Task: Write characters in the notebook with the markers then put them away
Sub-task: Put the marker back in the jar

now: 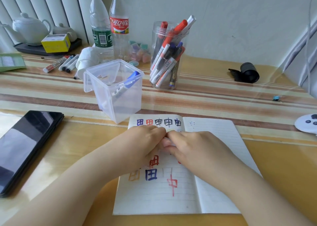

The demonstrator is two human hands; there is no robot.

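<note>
Notebook (pixel 171 191): open on the table (pixel 257 165), left page bearing coloured characters. Left hand (pixel 145 140) and right hand (pixel 190 147): meeting over that page, fingers curled together; anything held is hidden. Markers (pixel 164 59) in a round jar (pixel 169 54); one blue marker (pixel 127 83) in a square tub (pixel 115 90) behind the notebook.

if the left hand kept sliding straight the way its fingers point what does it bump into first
The left hand points right, across the notebook, and its fingertips already meet the right hand over the page. So the right hand comes first; whatever they may pinch between them is hidden.
</note>
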